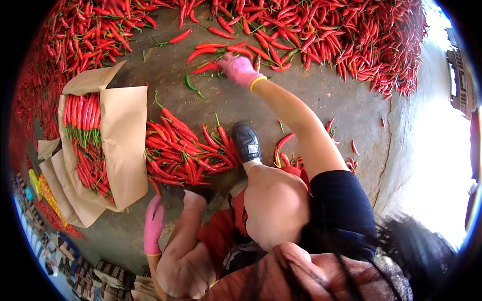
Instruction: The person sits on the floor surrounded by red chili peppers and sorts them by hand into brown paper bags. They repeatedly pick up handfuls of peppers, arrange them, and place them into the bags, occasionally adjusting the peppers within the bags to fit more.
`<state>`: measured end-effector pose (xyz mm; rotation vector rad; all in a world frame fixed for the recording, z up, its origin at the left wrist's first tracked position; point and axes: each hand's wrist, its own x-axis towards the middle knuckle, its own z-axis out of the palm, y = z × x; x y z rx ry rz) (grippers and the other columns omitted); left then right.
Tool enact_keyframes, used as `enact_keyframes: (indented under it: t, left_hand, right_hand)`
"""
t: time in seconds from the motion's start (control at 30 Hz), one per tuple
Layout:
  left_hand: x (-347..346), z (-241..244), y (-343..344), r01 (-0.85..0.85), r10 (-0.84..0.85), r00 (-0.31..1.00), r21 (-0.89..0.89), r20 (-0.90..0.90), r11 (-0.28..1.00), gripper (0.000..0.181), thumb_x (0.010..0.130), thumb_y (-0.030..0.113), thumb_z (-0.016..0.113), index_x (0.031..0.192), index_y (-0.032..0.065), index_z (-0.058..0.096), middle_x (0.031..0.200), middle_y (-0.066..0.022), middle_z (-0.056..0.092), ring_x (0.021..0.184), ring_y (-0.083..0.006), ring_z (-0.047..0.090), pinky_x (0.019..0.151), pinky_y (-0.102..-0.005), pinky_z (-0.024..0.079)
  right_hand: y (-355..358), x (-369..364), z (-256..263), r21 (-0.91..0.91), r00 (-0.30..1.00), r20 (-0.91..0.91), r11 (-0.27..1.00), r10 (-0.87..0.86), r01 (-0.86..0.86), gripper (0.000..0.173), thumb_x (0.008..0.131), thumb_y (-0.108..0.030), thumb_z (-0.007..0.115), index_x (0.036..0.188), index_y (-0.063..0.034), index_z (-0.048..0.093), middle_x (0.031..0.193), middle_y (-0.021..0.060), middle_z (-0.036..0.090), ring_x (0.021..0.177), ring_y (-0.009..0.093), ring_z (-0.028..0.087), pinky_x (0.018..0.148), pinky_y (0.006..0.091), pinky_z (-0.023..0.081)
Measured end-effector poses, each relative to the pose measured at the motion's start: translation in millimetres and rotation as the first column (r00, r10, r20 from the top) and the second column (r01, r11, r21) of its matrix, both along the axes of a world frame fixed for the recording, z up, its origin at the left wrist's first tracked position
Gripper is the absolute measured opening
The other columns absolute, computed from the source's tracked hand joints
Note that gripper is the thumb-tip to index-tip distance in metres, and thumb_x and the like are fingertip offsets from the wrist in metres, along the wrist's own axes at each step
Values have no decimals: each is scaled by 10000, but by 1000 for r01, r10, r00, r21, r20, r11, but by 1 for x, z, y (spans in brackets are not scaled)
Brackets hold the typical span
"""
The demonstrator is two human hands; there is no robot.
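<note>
My right hand [239,70], in a pink glove with a yellow cuff, reaches far forward to loose red chili peppers [205,52] on the floor. Its blurred fingers overlap one pepper, and whether they grip it is unclear. My left hand [153,225], gloved the same way, hangs low beside my left leg. Its fingertips meet the end of a red chili [154,186] at the edge of a smaller heap [184,152]; a hold on it cannot be made out. Left of that heap lies an open brown paper bag [126,146], with chilies [82,113] lined up inside, stems together.
Large chili piles [312,22] [94,30] spread across the far floor. A green chili [192,85] lies ahead. My black shoe [246,141] touches the smaller heap. More flat brown paper [67,184] lies left of the bag. Several chilies [286,141] lie beside my right knee.
</note>
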<state>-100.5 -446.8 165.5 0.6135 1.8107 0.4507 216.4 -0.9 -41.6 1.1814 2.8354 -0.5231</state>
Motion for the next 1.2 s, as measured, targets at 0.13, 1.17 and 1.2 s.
enact_keyframes:
  t: [0.13,1.17,1.2]
  left_hand:
    - [-13,-13,-24,-73,73,997,39,-12,997,407,993,125,500,1369,-32,485,1366,-137,526,1250,-217,502,1069,-318,380]
    - [-7,-26,26,-42,48,984,-40,172,998,420,995,92,501,1393,-34,453,1346,-86,534,1191,-144,507,1023,-256,394]
    - [-7,-25,23,-47,51,984,-27,173,999,419,993,93,502,1391,-31,457,1338,-86,538,1185,-143,511,1022,-259,396]
  right_hand:
    - [-67,52,12,152,944,-72,939,321,-308,345,818,-135,606,1160,-141,560,1092,111,582,835,260,637,641,386,485]
    - [-143,205,-4,-331,941,254,893,-226,304,215,840,-291,571,920,-100,626,776,163,649,791,393,641,663,504,514]
    - [-105,168,9,-330,951,226,901,-213,280,240,851,-278,582,1007,-103,633,907,178,650,870,388,628,701,518,497]
